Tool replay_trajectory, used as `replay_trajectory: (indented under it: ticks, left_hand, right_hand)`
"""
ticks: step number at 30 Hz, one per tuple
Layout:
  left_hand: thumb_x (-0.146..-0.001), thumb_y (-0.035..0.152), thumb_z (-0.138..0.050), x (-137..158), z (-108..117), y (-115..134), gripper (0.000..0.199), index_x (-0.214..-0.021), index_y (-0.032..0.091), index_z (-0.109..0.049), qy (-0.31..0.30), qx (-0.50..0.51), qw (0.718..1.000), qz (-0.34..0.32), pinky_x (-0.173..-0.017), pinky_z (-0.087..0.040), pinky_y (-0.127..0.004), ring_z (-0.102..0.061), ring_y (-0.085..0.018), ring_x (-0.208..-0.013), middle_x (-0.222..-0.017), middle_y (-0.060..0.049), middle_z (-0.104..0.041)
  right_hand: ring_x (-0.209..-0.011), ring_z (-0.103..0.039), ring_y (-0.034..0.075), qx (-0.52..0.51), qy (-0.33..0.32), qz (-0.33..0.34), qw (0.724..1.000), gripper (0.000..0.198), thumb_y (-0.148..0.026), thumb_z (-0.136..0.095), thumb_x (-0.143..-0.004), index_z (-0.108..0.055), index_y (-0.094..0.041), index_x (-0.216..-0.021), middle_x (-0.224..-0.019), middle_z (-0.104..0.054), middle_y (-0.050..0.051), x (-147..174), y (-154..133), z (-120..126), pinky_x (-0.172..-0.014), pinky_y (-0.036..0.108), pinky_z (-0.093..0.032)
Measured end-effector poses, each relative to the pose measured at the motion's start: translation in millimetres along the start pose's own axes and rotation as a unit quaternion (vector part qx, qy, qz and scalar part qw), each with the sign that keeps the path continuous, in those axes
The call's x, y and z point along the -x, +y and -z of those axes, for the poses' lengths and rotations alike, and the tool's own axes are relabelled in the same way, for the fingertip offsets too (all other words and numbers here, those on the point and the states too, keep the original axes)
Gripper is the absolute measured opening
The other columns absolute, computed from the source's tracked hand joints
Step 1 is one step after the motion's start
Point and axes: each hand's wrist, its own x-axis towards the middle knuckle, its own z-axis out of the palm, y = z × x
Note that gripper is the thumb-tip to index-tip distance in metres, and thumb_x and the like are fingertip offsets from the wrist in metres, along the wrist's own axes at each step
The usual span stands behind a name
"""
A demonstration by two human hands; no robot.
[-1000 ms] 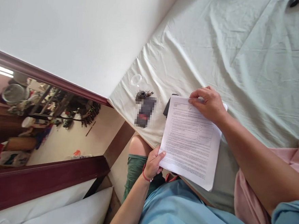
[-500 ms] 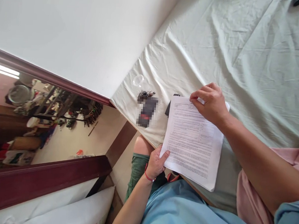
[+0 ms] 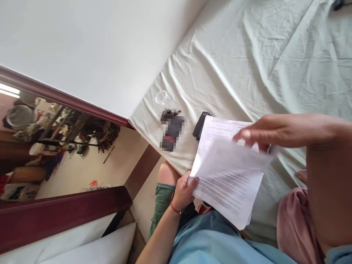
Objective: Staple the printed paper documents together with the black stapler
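Observation:
A stack of printed sheets [image 3: 228, 200] lies tilted over the edge of the green-grey cloth. My left hand [image 3: 185, 191], with a red cord at the wrist, grips its lower left corner, thumb on top. My right hand [image 3: 268, 132] is over the upper right of the stack, its fingers bent at the edge of the top sheet [image 3: 234, 158]. That sheet is lifted, curled back towards me and blurred; printing shows on the page beneath. Close to the stack's upper left corner is a black object [image 3: 201, 125], partly covered by the paper.
On the cloth to the left lie a clear plastic cup [image 3: 161, 98], a dark bunch of small items [image 3: 169, 114] and a pixelated dark object [image 3: 172, 133]. A white wall [image 3: 80, 41] rises behind. Pink fabric [image 3: 293, 224] is beside my right arm.
My right hand has moved right and towards me from the stack's top edge, bringing the top sheet up and curling it back. My left hand keeps its grip on the corner.

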Motion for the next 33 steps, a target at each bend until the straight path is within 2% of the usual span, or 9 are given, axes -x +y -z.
replay_trajectory:
  ticks: [3, 8, 11, 13, 15, 18, 25, 29, 33]
  left_hand:
    - [-0.082, 0.048, -0.085, -2, 4, -8, 0.040, -0.102, 0.015, -0.075, -0.008, 0.015, 1.000, -0.007, -0.053, -0.044, -0.020, -0.053, -0.009, -0.056, -0.069, 0.002, -0.067]
    - [-0.080, 0.045, -0.088, -4, 1, -8, 0.039, -0.100, 0.015, -0.074, -0.009, 0.072, 0.997, 0.000, -0.058, -0.049, -0.021, -0.060, -0.011, -0.063, -0.078, 0.000, -0.073]
    - [-0.075, 0.049, -0.091, -3, -4, -2, 0.043, -0.093, 0.015, -0.074, 0.002, 0.083, 0.996, 0.010, -0.058, -0.052, -0.021, -0.062, -0.011, -0.062, -0.075, 0.000, -0.073]
    - [-0.073, 0.052, -0.092, -1, -5, 1, 0.046, -0.091, 0.014, -0.074, 0.009, 0.073, 0.997, 0.022, -0.053, -0.050, -0.020, -0.059, -0.009, -0.055, -0.070, 0.000, -0.071]
    - [-0.072, 0.054, -0.092, 0, -6, 3, 0.047, -0.089, 0.015, -0.073, 0.023, 0.052, 0.998, 0.036, -0.043, -0.042, -0.018, -0.049, -0.006, -0.044, -0.062, 0.003, -0.067]
    - [-0.068, 0.055, -0.093, 1, -8, 5, 0.050, -0.090, 0.015, -0.074, 0.049, 0.036, 0.997, 0.038, -0.037, -0.036, -0.018, -0.044, -0.005, -0.040, -0.061, 0.003, -0.067]
    - [-0.070, 0.055, -0.092, 1, -9, 7, 0.048, -0.093, 0.015, -0.078, 0.057, 0.015, 0.998, 0.012, -0.045, -0.046, -0.021, -0.057, -0.010, -0.050, -0.069, -0.002, -0.074]
    - [-0.073, 0.056, -0.090, 0, -8, 3, 0.049, -0.095, 0.014, -0.079, 0.054, 0.005, 0.998, 0.009, -0.041, -0.042, -0.021, -0.055, -0.010, -0.047, -0.072, -0.003, -0.076]
    - [-0.074, 0.054, -0.089, 0, -7, 2, 0.049, -0.101, 0.014, -0.080, 0.053, 0.003, 0.999, -0.008, -0.057, -0.055, -0.024, -0.069, -0.015, -0.065, -0.088, -0.008, -0.081]
  right_hand:
    - [-0.063, -0.070, 0.018, -0.100, -0.254, 0.060, 0.960, 0.068, -0.071, -0.070, -0.088, -0.074, -0.024, -0.136, -0.092, -0.080, 0.006, 6, -8, 1, -0.066, 0.030, -0.053]
    - [-0.049, -0.060, 0.009, -0.142, -0.355, 0.089, 0.920, 0.058, -0.057, -0.073, -0.091, -0.073, -0.021, -0.136, -0.086, -0.078, 0.002, 1, -11, -1, -0.056, 0.024, -0.046]
    - [-0.054, -0.059, 0.010, -0.124, -0.275, 0.076, 0.950, 0.044, -0.050, -0.067, -0.095, -0.077, -0.022, -0.127, -0.089, -0.077, 0.003, -5, 8, 1, -0.056, 0.025, -0.046]
    - [-0.067, -0.064, 0.014, -0.066, -0.130, 0.021, 0.989, 0.032, -0.046, -0.063, -0.095, -0.080, -0.026, -0.112, -0.093, -0.077, 0.002, -12, 23, 0, -0.063, 0.027, -0.048]
    - [-0.071, -0.064, 0.017, 0.054, 0.010, -0.100, 0.994, 0.019, -0.035, -0.065, -0.089, -0.080, -0.024, -0.088, -0.087, -0.076, 0.003, -21, 35, -2, -0.064, 0.030, -0.046]
    - [-0.073, -0.063, 0.020, 0.139, 0.036, -0.181, 0.973, 0.009, -0.029, -0.071, -0.080, -0.078, -0.025, -0.083, -0.087, -0.075, 0.004, -32, 39, -8, -0.062, 0.032, -0.042]
    - [-0.097, -0.066, 0.028, 0.172, 0.178, -0.194, 0.949, 0.036, -0.037, -0.070, -0.085, -0.073, -0.023, -0.118, -0.118, -0.073, 0.010, -43, 35, -12, -0.072, 0.035, -0.045]
    - [-0.094, -0.066, 0.028, 0.164, 0.140, -0.219, 0.952, 0.034, -0.041, -0.068, -0.088, -0.074, -0.024, -0.117, -0.110, -0.073, 0.011, -43, 32, -13, -0.070, 0.035, -0.043]
    - [-0.085, -0.064, 0.024, 0.156, 0.120, -0.228, 0.954, 0.024, -0.039, -0.069, -0.085, -0.075, -0.025, -0.103, -0.097, -0.073, 0.008, -41, 25, -15, -0.065, 0.034, -0.040]
